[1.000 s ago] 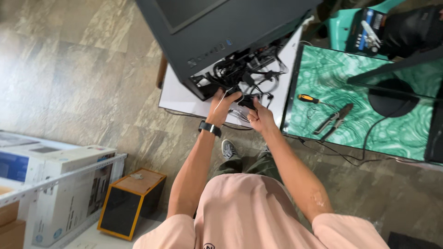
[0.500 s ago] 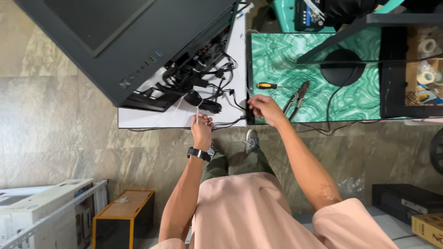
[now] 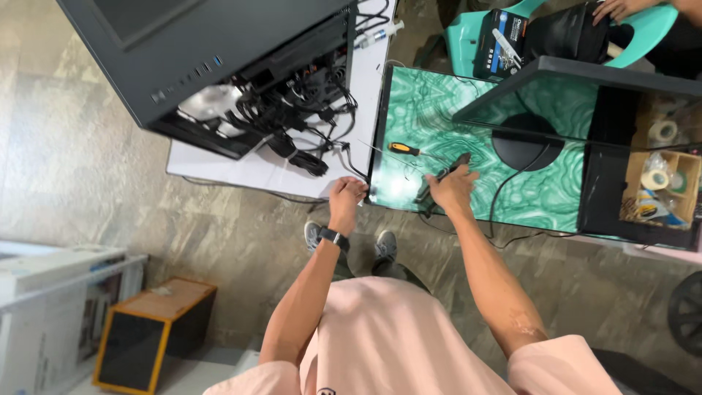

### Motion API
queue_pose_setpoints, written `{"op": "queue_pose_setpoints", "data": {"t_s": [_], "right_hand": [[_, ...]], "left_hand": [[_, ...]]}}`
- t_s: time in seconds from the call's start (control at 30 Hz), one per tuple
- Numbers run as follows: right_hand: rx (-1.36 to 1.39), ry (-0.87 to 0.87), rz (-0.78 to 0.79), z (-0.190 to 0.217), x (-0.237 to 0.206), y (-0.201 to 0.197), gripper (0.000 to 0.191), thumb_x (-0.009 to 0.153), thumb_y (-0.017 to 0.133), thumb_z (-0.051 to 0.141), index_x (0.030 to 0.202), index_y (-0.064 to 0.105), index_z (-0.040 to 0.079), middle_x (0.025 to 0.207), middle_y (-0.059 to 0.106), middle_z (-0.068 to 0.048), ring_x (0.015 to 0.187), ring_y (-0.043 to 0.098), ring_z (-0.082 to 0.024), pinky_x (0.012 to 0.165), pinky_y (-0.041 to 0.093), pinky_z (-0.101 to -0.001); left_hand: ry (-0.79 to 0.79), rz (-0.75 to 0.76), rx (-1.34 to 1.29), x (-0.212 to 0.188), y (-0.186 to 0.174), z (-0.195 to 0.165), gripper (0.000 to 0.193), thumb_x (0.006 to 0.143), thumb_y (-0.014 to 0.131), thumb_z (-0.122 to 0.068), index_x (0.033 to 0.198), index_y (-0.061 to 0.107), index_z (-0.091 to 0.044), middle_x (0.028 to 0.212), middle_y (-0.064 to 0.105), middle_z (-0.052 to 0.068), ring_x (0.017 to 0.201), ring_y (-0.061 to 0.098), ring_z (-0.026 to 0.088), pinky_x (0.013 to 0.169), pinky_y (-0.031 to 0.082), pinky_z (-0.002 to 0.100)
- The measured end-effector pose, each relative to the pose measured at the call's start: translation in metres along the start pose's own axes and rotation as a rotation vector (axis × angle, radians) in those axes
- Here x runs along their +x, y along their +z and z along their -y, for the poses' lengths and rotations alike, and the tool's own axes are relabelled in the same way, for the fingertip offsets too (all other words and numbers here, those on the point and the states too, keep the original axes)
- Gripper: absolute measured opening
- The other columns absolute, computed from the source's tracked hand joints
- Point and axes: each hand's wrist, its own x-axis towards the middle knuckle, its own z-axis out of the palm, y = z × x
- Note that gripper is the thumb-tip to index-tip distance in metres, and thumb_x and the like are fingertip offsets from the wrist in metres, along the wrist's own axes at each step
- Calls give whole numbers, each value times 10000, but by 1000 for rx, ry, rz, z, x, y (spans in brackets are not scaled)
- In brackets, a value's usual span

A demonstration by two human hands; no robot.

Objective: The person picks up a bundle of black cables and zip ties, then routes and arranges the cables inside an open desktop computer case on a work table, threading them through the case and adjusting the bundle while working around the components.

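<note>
We see dark pliers (image 3: 442,175) lying on the green marbled table (image 3: 541,197), near its front edge, and our right hand (image 3: 455,192) rests over their handles, fingers curled around them. A screwdriver with an orange-and-black handle (image 3: 404,149) lies just beside, apart from the hand. Our left hand (image 3: 346,196), watch on the wrist, sits at the white table's (image 3: 256,167) corner with fingers bent together near a loose black cable (image 3: 351,162); whether it pinches anything we cannot tell. Above it stands an open black computer case (image 3: 219,66) spilling cables
</note>
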Motion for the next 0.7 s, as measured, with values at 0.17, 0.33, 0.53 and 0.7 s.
{"op": "queue_pose_setpoints", "data": {"t_s": [0.17, 0.33, 0.53, 0.7], "right_hand": [[161, 39, 240, -13, 10, -7, 1259, 802, 816, 449, 1531, 27, -206, 1314, 562, -404, 1099, 685, -466, 935, 550, -443], [491, -13, 126, -26, 19, -2, 943, 803, 801, 298, 1381, 241, -193, 1078, 668, -270, 908, 719, -353, 782, 589, -428], [1105, -107, 621, -21, 23, 6, 306, 907, 617, 163, 1071, 624, -96, 883, 667, -195, 712, 677, -273, 647, 571, -377], [923, -351, 1069, 31, -1, 16, 244, 989, 668, 191, 1074, 691, -37, 913, 687, -146, 801, 681, -218, 720, 574, -363]], "left_hand": [[27, 24, -55, -6, 31, 17, 162, 911, 496, 13, 1050, 572, -23, 967, 654, 76, 895, 701, 211, 764, 547, 319], [215, 9, -93, -8, 27, 14, 142, 935, 487, 25, 1049, 568, -4, 977, 650, 90, 881, 698, 210, 739, 528, 317], [459, -287, -151, -12, -15, -19, 133, 962, 584, -86, 1083, 563, -34, 990, 631, 66, 841, 705, 188, 702, 550, 317], [640, -594, -40, -4, -44, -64, 384, 966, 714, -214, 1246, 543, -14, 1086, 641, 80, 896, 637, 141, 715, 553, 311]]}}
